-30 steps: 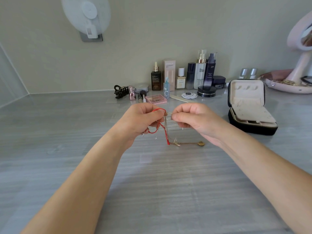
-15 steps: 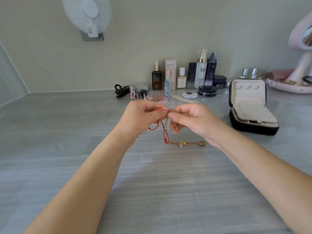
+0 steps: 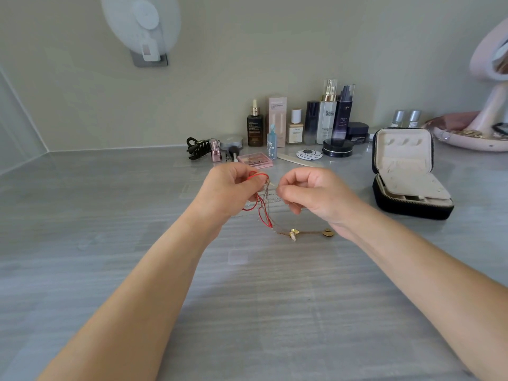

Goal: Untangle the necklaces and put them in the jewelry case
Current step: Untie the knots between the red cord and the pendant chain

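Observation:
A tangle of necklaces point(image 3: 265, 207) hangs between my hands above the grey table: a red cord, a silver chain and a thin gold chain. My left hand point(image 3: 229, 189) pinches the red cord at its top. My right hand point(image 3: 310, 193) pinches the chains just right of it. The gold chain trails down onto the table, ending in a small gold butterfly charm point(image 3: 293, 232) and a round gold pendant point(image 3: 328, 232). The black jewelry case point(image 3: 412, 206) stands open on the right, its cream lid upright.
Cosmetic bottles point(image 3: 327, 114), a black jar point(image 3: 338, 147), a pink palette point(image 3: 255, 160) and a black hair claw point(image 3: 196, 148) line the back wall. A pink mirror stand with a tray point(image 3: 475, 141) sits at the far right. A white fan point(image 3: 140, 23) is on the wall.
My hands have drawn slightly apart, spreading the chains between them. The red cord loop stays in my left fingers and the pendants stay on the table.

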